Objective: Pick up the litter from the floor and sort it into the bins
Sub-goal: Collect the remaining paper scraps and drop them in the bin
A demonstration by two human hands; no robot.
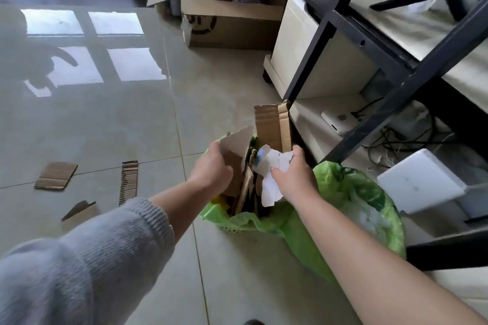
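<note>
From the head camera, glossy pale floor tiles [105, 119] fill most of the scene, mirroring a bright window and the person's dark outline at the upper left. Three cardboard scraps lie on the tiles to the left: a flat square piece [56, 176], a corrugated strip [128, 182] just beside it, and a pointed sliver [78, 209] nearer the camera. Straight ahead stands a bin lined with a green bag [264, 221], already stuffed with upright cardboard, and a second green-bagged bin [364, 208] sits touching it on the right (its contents look pale, but I cannot tell what they are). The left hand [215, 170] grips a grey-white cardboard sheet [236, 144] over the first bin; the right hand [295, 175] pinches a torn white paper piece [272, 177] there too. A black metal shelf frame [369, 45] rises on the right. Open cardboard boxes [232, 24] stand beyond.
</note>
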